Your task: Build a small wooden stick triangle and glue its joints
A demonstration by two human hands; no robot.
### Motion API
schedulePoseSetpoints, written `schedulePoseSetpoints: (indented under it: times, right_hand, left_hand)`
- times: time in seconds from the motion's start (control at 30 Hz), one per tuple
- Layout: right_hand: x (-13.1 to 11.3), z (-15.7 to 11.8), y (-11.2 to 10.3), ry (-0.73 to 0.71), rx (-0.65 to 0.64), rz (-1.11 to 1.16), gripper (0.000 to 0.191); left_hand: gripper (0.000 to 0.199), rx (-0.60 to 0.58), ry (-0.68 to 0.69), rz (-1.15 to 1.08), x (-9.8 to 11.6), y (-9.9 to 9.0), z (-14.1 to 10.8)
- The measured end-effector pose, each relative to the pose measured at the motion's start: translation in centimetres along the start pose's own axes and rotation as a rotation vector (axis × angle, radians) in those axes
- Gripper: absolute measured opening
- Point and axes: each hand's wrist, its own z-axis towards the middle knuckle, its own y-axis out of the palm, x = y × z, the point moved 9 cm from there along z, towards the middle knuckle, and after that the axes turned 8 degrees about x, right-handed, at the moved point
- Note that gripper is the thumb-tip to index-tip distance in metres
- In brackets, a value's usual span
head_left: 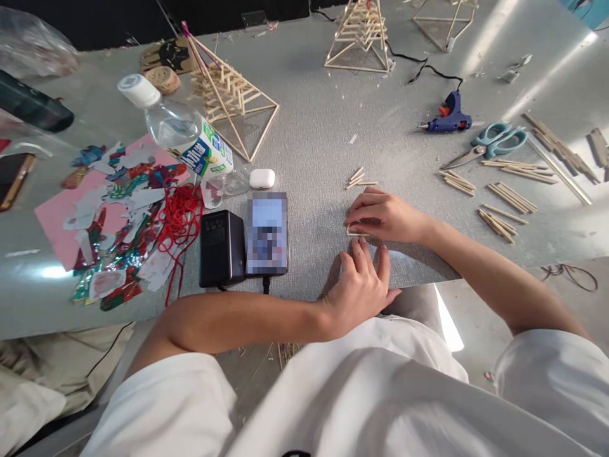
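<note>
In front of me stretches a grey, finely textured worktop, with a dark panel beyond its far edge. Bright streaks of light glare across its right side; below me, I see pale floor.

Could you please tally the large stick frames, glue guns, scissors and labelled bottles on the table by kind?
Large stick frames: 3 (two cut off at the top edge)
Glue guns: 1
Scissors: 1
Labelled bottles: 1
Total: 6
</note>
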Motion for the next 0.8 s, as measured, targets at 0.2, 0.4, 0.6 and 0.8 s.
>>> schedulePoseSetpoints:
  times: [0.2,0.4,0.6,0.8]
  right_hand:
    - [-0.17,0.13,0.05,0.003,-0.014,0.000,0.022]
    - [-0.10,0.10,0.19,0.031,-0.030,0.026,0.022]
    - [-0.17,0.09,0.16,0.014,-0.004,0.003,0.020]
    - [-0.23,0.12,0.15,0.018,-0.008,0.007,0.022]
  left_hand:
    - [0.079,-0.019,-0.002,-0.025,-0.13,-0.05,0.14]
    - [0.080,-0.036,-0.017,-0.054,-0.13,0.18,0.08]
    - [0.080,-0.008,-0.006,-0.028,-0.05,0.00,0.07]
    - [0.080,-0.044,-0.014,-0.050,-0.18,0.10,0.13]
